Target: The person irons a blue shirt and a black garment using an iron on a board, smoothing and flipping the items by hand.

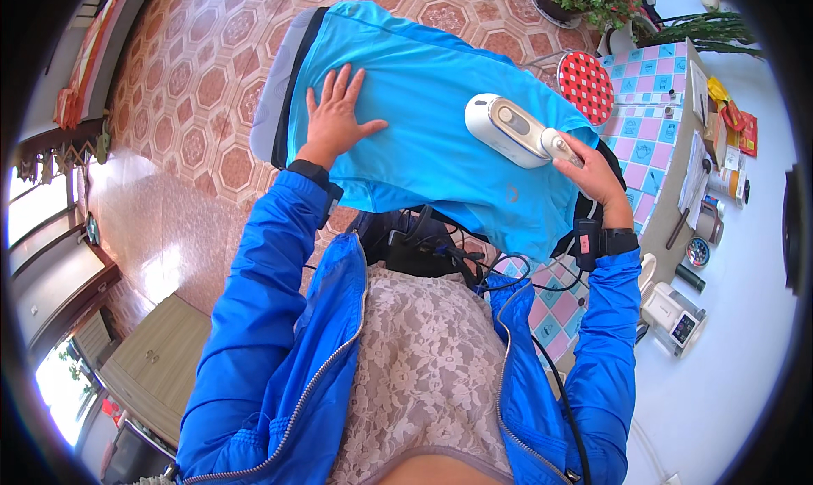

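Observation:
A bright blue shirt (413, 97) lies stretched over an ironing board (273, 91), whose grey padded end shows at the left. Flat on the cloth near that end rests my left hand (336, 110), its fingers apart and nothing in it. My right hand (591, 170) grips the handle of a white handheld garment steamer (511, 129). The steamer's body lies against the right half of the shirt, so its underside is hidden. A small round print (512, 194) shows on the cloth below the steamer. A pale cord runs down from the handle.
Right of the board stands a cabinet with pink and blue tiles (625, 142), bearing a grey counter (667, 224) with several items. A red dotted round stool top (585, 88) sits close to the board's right end. Black cables (508, 272) hang before my waist. A potted plant (591, 2) stands beyond.

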`<state>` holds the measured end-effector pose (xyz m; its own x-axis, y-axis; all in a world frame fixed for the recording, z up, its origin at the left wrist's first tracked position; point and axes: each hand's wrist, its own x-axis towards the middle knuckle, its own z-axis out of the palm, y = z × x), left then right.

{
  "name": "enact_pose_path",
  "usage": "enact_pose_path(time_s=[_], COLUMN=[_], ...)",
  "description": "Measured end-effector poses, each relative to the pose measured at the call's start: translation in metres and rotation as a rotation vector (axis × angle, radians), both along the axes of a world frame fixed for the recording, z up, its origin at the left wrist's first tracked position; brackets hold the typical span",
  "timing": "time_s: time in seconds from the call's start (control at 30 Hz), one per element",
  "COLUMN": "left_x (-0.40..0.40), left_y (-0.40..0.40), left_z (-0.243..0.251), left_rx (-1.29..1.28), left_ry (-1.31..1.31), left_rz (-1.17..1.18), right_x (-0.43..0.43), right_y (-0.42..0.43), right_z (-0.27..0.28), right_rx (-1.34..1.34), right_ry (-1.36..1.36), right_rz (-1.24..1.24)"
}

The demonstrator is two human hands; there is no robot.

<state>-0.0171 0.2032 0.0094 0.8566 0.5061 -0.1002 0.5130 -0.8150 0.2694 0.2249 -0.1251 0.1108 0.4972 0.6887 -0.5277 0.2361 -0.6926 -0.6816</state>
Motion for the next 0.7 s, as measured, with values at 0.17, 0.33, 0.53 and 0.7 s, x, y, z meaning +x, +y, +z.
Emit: enact_pose_path(time_s=[0.17, 0.33, 0.53, 0.7], left_x=[0.000, 0.001, 0.000, 0.000], left_y=[0.004, 0.003, 0.003, 0.002], left_z=[-0.001, -0.002, -0.002, -0.002], left_rx=[-0.017, -0.035, -0.048, -0.064], left_ry=[0.014, 0.018, -0.005, 0.002], left_rz=[-0.002, -0.001, 0.003, -0.002], right_x=[-0.004, -0.008, -0.007, -0.008], right_y=[0.014, 0.030, 0.049, 0.057], right_z=[0.002, 0.000, -0.002, -0.006], right_rx=[0.025, 0.037, 0.043, 0.066], right_ry=[0.010, -0.009, -0.011, -0.061], right_rz=[0.017, 0.036, 0.112, 0.130])
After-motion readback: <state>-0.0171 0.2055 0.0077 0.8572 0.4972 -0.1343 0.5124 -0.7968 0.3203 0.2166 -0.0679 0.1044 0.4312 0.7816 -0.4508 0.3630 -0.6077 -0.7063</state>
